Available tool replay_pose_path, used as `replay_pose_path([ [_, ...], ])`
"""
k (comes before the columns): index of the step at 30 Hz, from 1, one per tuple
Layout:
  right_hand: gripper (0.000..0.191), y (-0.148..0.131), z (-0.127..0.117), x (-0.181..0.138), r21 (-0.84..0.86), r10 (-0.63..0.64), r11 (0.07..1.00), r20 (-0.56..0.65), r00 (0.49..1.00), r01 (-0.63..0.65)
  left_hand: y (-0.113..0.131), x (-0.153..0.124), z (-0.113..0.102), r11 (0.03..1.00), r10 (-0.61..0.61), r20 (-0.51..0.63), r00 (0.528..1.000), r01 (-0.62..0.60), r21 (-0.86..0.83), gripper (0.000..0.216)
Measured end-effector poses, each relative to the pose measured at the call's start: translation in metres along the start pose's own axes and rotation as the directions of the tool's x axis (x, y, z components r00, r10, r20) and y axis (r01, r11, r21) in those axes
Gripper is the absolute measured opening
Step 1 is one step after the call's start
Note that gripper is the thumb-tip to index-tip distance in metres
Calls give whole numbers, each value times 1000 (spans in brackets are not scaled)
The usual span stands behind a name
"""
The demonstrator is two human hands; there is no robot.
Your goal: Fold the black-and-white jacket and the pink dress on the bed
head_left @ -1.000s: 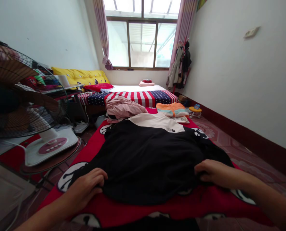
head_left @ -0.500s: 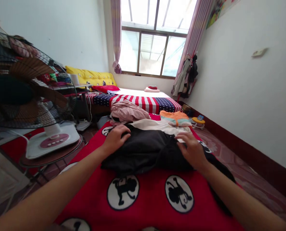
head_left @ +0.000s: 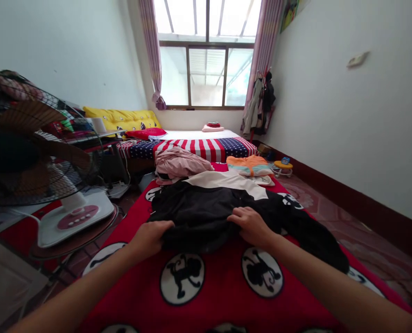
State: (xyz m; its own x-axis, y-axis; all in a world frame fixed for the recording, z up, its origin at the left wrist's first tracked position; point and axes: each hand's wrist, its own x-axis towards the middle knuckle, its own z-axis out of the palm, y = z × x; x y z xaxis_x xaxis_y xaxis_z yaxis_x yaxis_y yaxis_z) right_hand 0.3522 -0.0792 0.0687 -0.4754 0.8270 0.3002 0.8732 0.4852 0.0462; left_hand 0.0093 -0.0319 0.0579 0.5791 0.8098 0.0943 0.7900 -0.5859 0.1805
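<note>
Gripping the near edge of the black-and-white jacket (head_left: 199, 210), the left hand (head_left: 154, 235) and right hand (head_left: 250, 225) hold fabric in curled fingers. The jacket lies across the red blanket (head_left: 224, 286), one sleeve (head_left: 316, 233) near its right edge. Pink clothing (head_left: 181, 163) sits by the far left corner, orange clothing (head_left: 241, 162) by the far right.

Bedroom in a Home

A bed (head_left: 188, 134) under a stars-and-stripes cover (head_left: 206, 150) stands below a window (head_left: 206, 76) with curtains (head_left: 152, 51) drawn to either side; a red pillow (head_left: 146, 133) and a long yellow cushion (head_left: 122, 119) lie at its left end. Jackets (head_left: 253, 106) hang right of the window. Nearer, along the far edge of a red monkey-print blanket (head_left: 223, 273), are crumpled pink clothing (head_left: 181, 163), left, and a folded orange garment (head_left: 249, 164), right. A household fan (head_left: 67, 194) stands off its left edge.
</note>
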Motion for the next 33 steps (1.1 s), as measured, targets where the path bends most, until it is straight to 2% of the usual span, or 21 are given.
replay_pose_path([
  [2,27,2,-28,-2,46,60,997,-94,994,-56,-12,3,-33,983,-73,-14,997,70,-168,40],
  [5,17,-6,-64,-13,187,176,973,-234,956,-134,-27,9,-75,853,-57,61,997,80,-516,41],
  [7,18,-16,-76,-27,271,211,949,-167,963,-161,-34,14,-84,799,-59,162,985,144,-583,41],
  [9,25,-28,-76,-44,307,155,935,90,984,-175,-37,17,-74,838,-65,247,967,187,-513,38],
  [10,30,-33,-73,-53,314,93,933,256,962,-174,-36,18,-64,881,-73,246,966,178,-439,36],
  [12,38,-40,-63,-68,353,-49,921,526,849,-166,-30,16,-41,960,-83,116,990,111,-256,31],
  [13,38,-42,-58,-72,388,-101,905,592,800,-173,-25,12,-30,982,-68,1,998,67,-175,27],
  [14,36,-43,-54,-75,426,-127,885,611,781,-189,-19,7,-19,993,-36,-114,993,23,-112,24],
  [15,32,-42,-51,-75,455,-118,865,592,797,-210,-12,0,-11,998,16,-203,979,-29,-61,21],
  [16,26,-41,-50,-73,470,-79,853,546,834,-226,-5,-8,-4,995,87,-252,964,-94,-17,22],
  [17,21,-39,-49,-70,465,-23,853,483,875,-235,1,-17,1,984,175,-254,951,-175,25,23],
  [19,15,-34,-46,-62,390,85,890,369,925,-238,9,-35,8,934,357,-161,920,-348,81,25],
  [21,14,-30,-39,-57,253,182,928,333,925,-274,9,-48,14,889,455,-58,888,-450,82,37],
  [24,36,-26,-19,-54,42,348,921,354,868,-386,0,-55,28,907,417,-41,908,-413,82,57],
  [26,53,-25,-4,-53,-50,435,892,365,824,-449,-4,-52,39,926,372,-62,926,-365,101,59],
  [27,55,-24,2,-51,-74,457,882,373,807,-466,-4,-49,44,929,360,-66,931,-351,113,57],
  [30,33,-21,10,-45,-90,474,873,389,790,-480,4,-39,48,943,314,-29,949,-308,126,46],
  [33,22,-14,3,-42,-91,468,877,389,793,-473,15,-33,34,974,223,77,972,-226,26,33],
])
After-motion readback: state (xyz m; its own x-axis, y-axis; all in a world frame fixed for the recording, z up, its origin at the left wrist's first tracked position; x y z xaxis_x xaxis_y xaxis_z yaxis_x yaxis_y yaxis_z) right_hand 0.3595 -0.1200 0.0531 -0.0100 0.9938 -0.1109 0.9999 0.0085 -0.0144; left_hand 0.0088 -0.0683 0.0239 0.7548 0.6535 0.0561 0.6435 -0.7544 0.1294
